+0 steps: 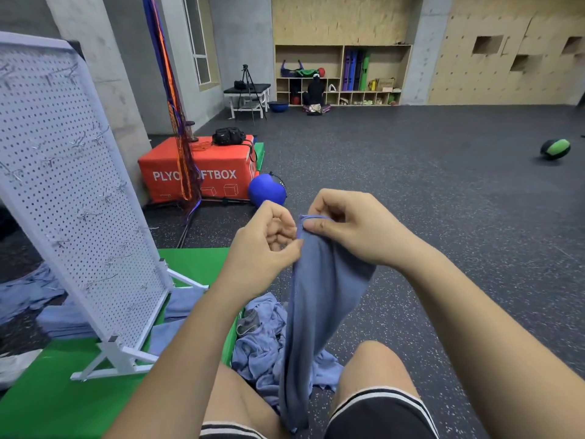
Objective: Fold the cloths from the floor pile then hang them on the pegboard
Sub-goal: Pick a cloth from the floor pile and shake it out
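Your right hand pinches the top corner of the blue cloth, thumb lying across the hem and fingers curled behind it. Your left hand sits just beside it at 9 o'clock, fingers curled, thumb tip pressed to the cloth's left edge just under that corner, so both hands grasp it. From that grip the cloth hangs bunched toward 6 o'clock, down between your knees, its lower end out of sight at the frame's bottom. The pile of crumpled cloths lies on the floor at 7 o'clock from your hands, touching the hanging cloth and the edge of the green mat. The pegboard stands tilted on that mat at 9 o'clock, its hooks bare. Folded cloths are stacked low behind it.
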